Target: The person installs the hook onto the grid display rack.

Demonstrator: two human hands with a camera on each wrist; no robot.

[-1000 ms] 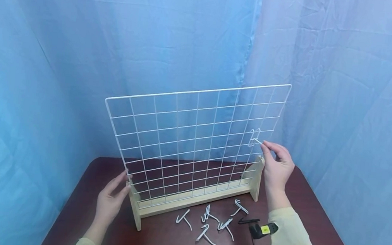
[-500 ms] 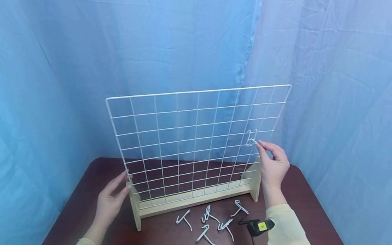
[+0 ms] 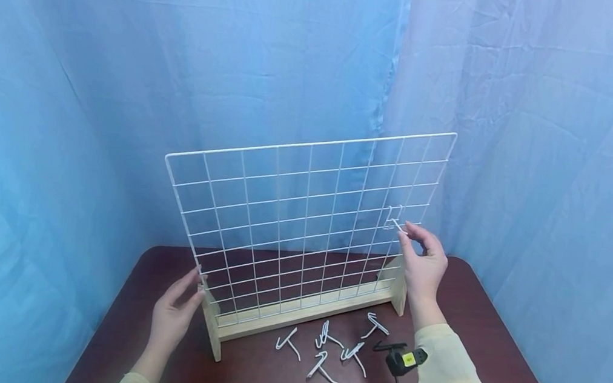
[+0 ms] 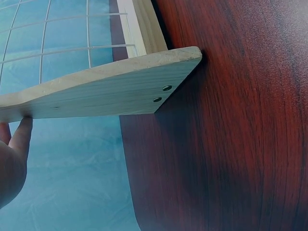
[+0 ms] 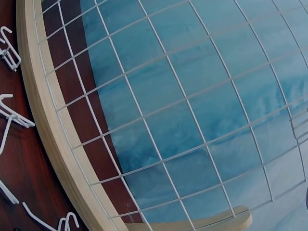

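A white wire grid panel [image 3: 308,170] stands in a wooden stand [image 3: 306,319] on the table. At the left end, my left hand [image 3: 171,310] holds the stand's upright, fingers behind and thumb in front; the left wrist view shows a fingertip against the wooden end piece [image 4: 110,91]. On the panel's right side, a white wire hook [image 3: 393,218] lies against the grid wires. My right hand [image 3: 425,260] has thumb and forefinger at the tip of its prong. In the right wrist view only part of that hook [image 5: 299,126] shows at the right edge.
Several loose white hooks [image 3: 322,366] lie on the dark red table [image 3: 246,381] in front of the stand. A black device with a yellow label [image 3: 406,359] is strapped at the right wrist. Blue curtains [image 3: 274,61] hang behind the table and at both sides.
My right hand has moved slightly left and down with the hook's prong. The hook's top loops now sit lower, at a horizontal wire. My left hand stays in place.
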